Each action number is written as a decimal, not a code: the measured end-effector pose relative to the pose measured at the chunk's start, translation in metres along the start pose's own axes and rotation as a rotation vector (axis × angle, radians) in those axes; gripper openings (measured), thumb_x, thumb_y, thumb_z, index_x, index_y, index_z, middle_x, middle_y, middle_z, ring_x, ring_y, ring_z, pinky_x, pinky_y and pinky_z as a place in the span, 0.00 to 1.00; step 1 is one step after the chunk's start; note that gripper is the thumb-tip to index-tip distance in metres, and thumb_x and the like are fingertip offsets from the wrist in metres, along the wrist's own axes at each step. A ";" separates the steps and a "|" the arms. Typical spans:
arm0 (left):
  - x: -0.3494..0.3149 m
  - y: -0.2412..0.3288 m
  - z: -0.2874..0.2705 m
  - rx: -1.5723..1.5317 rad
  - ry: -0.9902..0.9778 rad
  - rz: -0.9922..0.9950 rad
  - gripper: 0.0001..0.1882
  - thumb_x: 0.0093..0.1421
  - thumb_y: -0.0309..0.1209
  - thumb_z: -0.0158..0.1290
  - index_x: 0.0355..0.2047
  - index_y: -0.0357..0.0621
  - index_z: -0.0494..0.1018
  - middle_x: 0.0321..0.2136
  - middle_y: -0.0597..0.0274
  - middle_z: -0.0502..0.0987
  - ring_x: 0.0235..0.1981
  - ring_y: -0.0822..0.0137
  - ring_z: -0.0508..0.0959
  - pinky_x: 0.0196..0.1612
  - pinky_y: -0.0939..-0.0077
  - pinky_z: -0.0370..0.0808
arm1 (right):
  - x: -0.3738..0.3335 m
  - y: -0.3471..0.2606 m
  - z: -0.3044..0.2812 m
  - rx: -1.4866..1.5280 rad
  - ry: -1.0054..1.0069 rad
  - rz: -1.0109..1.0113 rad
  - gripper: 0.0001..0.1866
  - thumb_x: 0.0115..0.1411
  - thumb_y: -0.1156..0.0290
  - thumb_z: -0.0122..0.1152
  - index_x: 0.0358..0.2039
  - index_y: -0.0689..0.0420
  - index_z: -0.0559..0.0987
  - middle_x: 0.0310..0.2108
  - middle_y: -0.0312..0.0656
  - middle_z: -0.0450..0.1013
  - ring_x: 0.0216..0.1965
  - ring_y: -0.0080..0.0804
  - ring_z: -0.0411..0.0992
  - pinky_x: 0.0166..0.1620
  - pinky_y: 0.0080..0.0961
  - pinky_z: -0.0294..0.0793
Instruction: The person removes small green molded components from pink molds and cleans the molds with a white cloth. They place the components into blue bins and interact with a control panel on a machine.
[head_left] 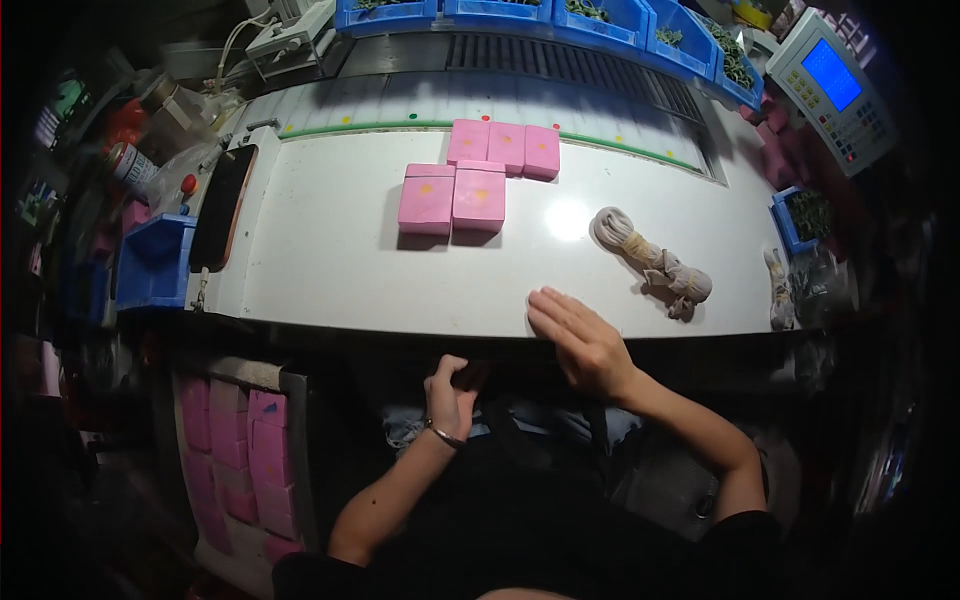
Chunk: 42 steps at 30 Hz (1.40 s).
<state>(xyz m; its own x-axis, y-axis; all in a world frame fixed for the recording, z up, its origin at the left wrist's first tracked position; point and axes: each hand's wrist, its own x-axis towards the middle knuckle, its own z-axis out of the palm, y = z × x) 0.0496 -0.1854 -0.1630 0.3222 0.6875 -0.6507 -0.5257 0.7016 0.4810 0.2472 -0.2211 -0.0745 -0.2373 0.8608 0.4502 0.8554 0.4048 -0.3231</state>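
Several pink blocks (453,200) well beyond right hand (584,345), grip released at white table edge (400,327), left hand (452,396) below, grip unclear

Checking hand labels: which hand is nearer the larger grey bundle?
Right. The right hand is over the table's front edge, left of the bundle and closer to the body. The left hand is farther left, in front of the table.

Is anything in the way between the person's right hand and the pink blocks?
Nothing visible: only white tabletop lies between the right hand and the nearest pink block. The rolled cloth sits further right.
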 end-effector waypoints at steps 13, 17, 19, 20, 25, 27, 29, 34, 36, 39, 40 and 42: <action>-0.057 0.071 0.004 0.671 -0.721 -0.305 0.19 0.61 0.29 0.48 0.50 0.31 0.66 0.47 0.51 0.72 0.50 0.64 0.72 0.53 0.73 0.69 | 0.070 0.022 -0.004 0.186 0.160 0.136 0.27 0.49 0.81 0.58 0.53 0.62 0.67 0.51 0.54 0.66 0.50 0.50 0.67 0.50 0.34 0.69; -0.068 0.113 0.046 0.182 -1.509 -0.009 0.21 0.54 0.28 0.54 0.45 0.24 0.69 0.41 0.40 0.73 0.47 0.51 0.73 0.52 0.61 0.67 | 0.106 0.062 0.024 0.174 0.133 0.147 0.36 0.46 0.76 0.63 0.56 0.63 0.60 0.55 0.56 0.58 0.56 0.53 0.58 0.57 0.38 0.60; -0.062 0.123 0.067 0.039 -1.630 -0.075 0.20 0.52 0.27 0.55 0.42 0.24 0.70 0.42 0.41 0.72 0.46 0.51 0.72 0.51 0.60 0.67 | 0.114 0.070 0.034 0.262 0.109 0.158 0.43 0.39 0.73 0.67 0.56 0.64 0.58 0.52 0.58 0.58 0.56 0.55 0.57 0.59 0.40 0.57; -0.069 0.130 0.082 0.370 -1.289 0.053 0.21 0.53 0.28 0.55 0.44 0.25 0.69 0.44 0.42 0.71 0.47 0.52 0.72 0.51 0.61 0.67 | 0.113 0.069 0.032 0.288 0.119 0.152 0.44 0.38 0.73 0.68 0.57 0.63 0.58 0.51 0.57 0.58 0.55 0.55 0.57 0.58 0.39 0.58; -0.012 0.115 0.127 1.484 -0.272 1.083 0.33 0.57 0.33 0.53 0.59 0.32 0.53 0.51 0.43 0.61 0.54 0.55 0.64 0.54 0.67 0.64 | 0.098 0.037 -0.014 0.299 0.138 0.123 0.47 0.36 0.75 0.68 0.59 0.61 0.57 0.50 0.56 0.57 0.50 0.53 0.62 0.51 0.38 0.66; -0.001 0.115 0.137 1.392 -0.483 0.887 0.37 0.57 0.38 0.54 0.59 0.31 0.51 0.48 0.41 0.64 0.50 0.53 0.67 0.54 0.65 0.64 | 0.092 0.024 -0.032 0.268 0.174 0.039 0.47 0.36 0.76 0.70 0.59 0.60 0.57 0.51 0.55 0.57 0.50 0.51 0.63 0.50 0.36 0.67; 0.004 0.116 0.150 1.103 -0.648 0.505 0.37 0.56 0.38 0.55 0.58 0.32 0.51 0.47 0.45 0.65 0.49 0.57 0.68 0.53 0.67 0.66 | 0.087 0.018 -0.047 0.280 0.176 0.049 0.46 0.37 0.76 0.71 0.58 0.60 0.59 0.51 0.54 0.59 0.49 0.50 0.65 0.50 0.34 0.68; 0.000 0.109 0.163 0.885 -0.607 0.192 0.38 0.50 0.39 0.60 0.56 0.37 0.54 0.43 0.54 0.69 0.41 0.67 0.72 0.45 0.71 0.72 | 0.083 0.034 -0.068 0.116 0.306 0.053 0.22 0.41 0.78 0.65 0.41 0.64 0.76 0.37 0.50 0.70 0.34 0.40 0.71 0.37 0.31 0.72; 0.003 0.103 0.159 0.910 -0.599 0.265 0.38 0.50 0.39 0.60 0.55 0.36 0.54 0.42 0.53 0.69 0.41 0.66 0.73 0.44 0.71 0.72 | 0.080 0.037 -0.063 0.012 0.290 0.030 0.21 0.39 0.79 0.63 0.39 0.66 0.76 0.34 0.50 0.71 0.30 0.39 0.70 0.33 0.30 0.72; 0.003 0.098 0.157 0.988 -0.566 0.422 0.38 0.50 0.38 0.60 0.55 0.35 0.53 0.41 0.51 0.71 0.40 0.64 0.74 0.43 0.69 0.72 | 0.085 0.037 -0.053 -0.181 0.268 -0.109 0.21 0.34 0.79 0.57 0.34 0.71 0.76 0.28 0.48 0.70 0.24 0.36 0.67 0.27 0.26 0.70; 0.003 0.097 0.157 1.043 -0.540 0.503 0.39 0.50 0.38 0.60 0.55 0.34 0.52 0.40 0.50 0.71 0.41 0.63 0.74 0.43 0.69 0.72 | 0.085 0.038 -0.049 -0.241 0.285 -0.131 0.21 0.33 0.79 0.55 0.33 0.72 0.75 0.28 0.48 0.69 0.23 0.36 0.67 0.26 0.25 0.69; -0.001 0.099 0.160 1.083 -0.519 0.489 0.39 0.50 0.38 0.60 0.54 0.34 0.51 0.40 0.49 0.71 0.41 0.62 0.74 0.44 0.69 0.72 | 0.086 0.038 -0.045 -0.298 0.300 -0.152 0.22 0.32 0.78 0.54 0.33 0.74 0.74 0.27 0.49 0.69 0.23 0.36 0.67 0.24 0.24 0.68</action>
<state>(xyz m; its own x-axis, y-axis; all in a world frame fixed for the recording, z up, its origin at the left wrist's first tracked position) 0.1227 -0.0865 -0.0208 0.6729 0.7344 -0.0887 0.1472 -0.0154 0.9890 0.2800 -0.1450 -0.0107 -0.2644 0.6533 0.7095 0.9269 0.3754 -0.0002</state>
